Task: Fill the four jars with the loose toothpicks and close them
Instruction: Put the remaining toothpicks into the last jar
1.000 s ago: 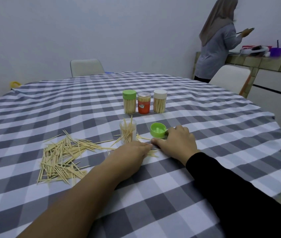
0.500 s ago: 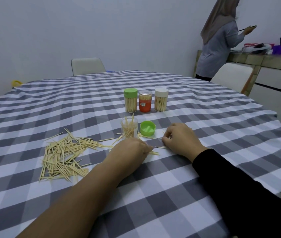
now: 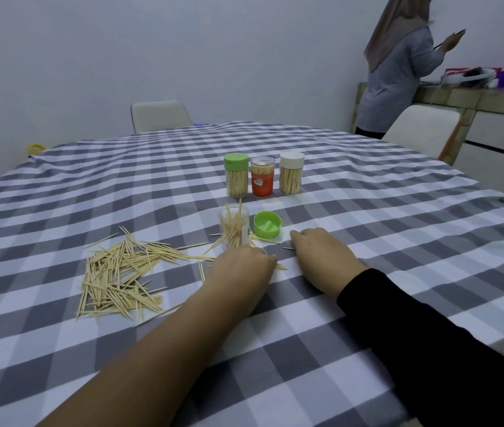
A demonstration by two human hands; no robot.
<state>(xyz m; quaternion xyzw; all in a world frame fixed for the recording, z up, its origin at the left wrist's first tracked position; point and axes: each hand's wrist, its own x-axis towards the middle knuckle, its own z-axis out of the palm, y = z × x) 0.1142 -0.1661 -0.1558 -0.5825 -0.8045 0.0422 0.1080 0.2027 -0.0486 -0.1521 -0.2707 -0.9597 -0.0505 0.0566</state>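
Observation:
An open clear jar [image 3: 233, 229] stands mid-table, partly filled, with toothpicks sticking out of its top. Its green lid [image 3: 267, 224] lies upside down just to its right. Behind them stand three closed, filled jars: a green-lidded jar [image 3: 237, 175], an orange jar [image 3: 262, 177] and a white-lidded jar [image 3: 290, 174]. A pile of loose toothpicks [image 3: 118, 272] lies to the left. My left hand [image 3: 241, 269] rests knuckles up just in front of the open jar, fingers closed over a few toothpicks that poke out to the right. My right hand [image 3: 321, 251] is curled on the cloth, a toothpick tip at its fingertips.
The round table wears a grey-and-white checked cloth [image 3: 367, 211]. A white chair [image 3: 160, 115] stands at the far side and another chair [image 3: 423, 127] at the right. A person [image 3: 398, 72] stands with their back turned at a counter [image 3: 475, 100] in the far right.
My right hand has drawn away from my left hand, to the right. The green lid has shifted left, closer to the open jar. My left hand has stayed put.

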